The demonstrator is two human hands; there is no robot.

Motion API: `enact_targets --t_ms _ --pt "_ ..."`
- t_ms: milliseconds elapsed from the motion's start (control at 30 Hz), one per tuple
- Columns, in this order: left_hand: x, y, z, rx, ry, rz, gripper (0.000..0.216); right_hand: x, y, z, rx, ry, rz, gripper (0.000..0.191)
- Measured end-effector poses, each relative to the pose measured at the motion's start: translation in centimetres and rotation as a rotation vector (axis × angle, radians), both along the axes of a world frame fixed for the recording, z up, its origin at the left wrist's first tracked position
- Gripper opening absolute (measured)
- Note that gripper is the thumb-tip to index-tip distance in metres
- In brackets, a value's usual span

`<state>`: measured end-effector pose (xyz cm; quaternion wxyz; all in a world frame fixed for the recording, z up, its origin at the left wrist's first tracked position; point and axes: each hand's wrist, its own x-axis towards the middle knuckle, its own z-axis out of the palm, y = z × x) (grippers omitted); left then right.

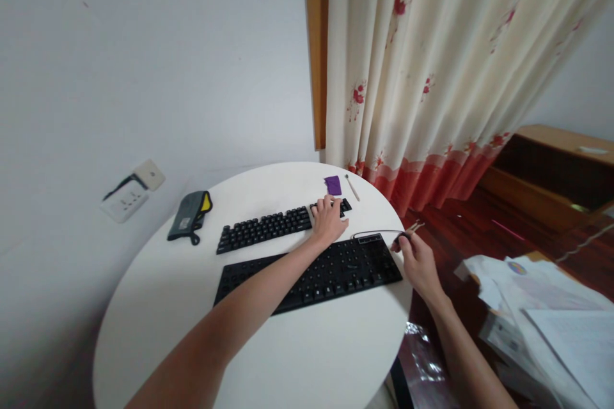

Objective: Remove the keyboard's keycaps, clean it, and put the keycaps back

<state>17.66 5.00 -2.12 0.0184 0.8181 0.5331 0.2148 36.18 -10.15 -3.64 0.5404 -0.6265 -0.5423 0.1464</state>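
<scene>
A black keyboard (355,275) lies on the round white table (307,358), partly hidden under my left forearm. Behind it runs a long block of black keycaps (263,230). My left hand (329,220) reaches over that block's right end, fingers apart, fingertips on or just above the keycaps. Past the keyboard's right edge, my right hand (416,259) is closed on a small dark object (396,243), its kind unclear. Thin light prongs (416,225) stick out beyond these fingers. A black cable (378,231) arcs from the keyboard's back edge towards this hand.
A purple cloth (332,185) and a thin brush (352,188) lie at the table's back right. A grey pouch with yellow trim (190,214) sits at the left edge. Papers (551,307) are piled low on the right, and a curtain (407,77) hangs behind.
</scene>
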Motion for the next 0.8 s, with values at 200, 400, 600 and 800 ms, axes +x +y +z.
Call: enact_targets --t_ms 200,400,600,800 --pt "0.8 -3.2 0.3 -0.051 -0.033 -0.280 0.020 1.0 -0.4 0.2 -0.128 -0.168 0.276 0.034" --pt "1.8 -6.7 -0.4 -0.148 -0.058 -0.465 0.014 1.5 -0.8 0.7 -0.157 -0.197 0.422 0.032" --pt "1.8 -7.9 -1.3 -0.124 -0.107 -0.492 0.018 1.6 -0.6 1.1 -0.182 -0.204 0.458 0.032" --pt "1.6 -8.4 -1.9 -0.107 -0.122 -0.475 0.018 1.4 -0.4 0.8 -0.203 -0.235 0.429 0.031"
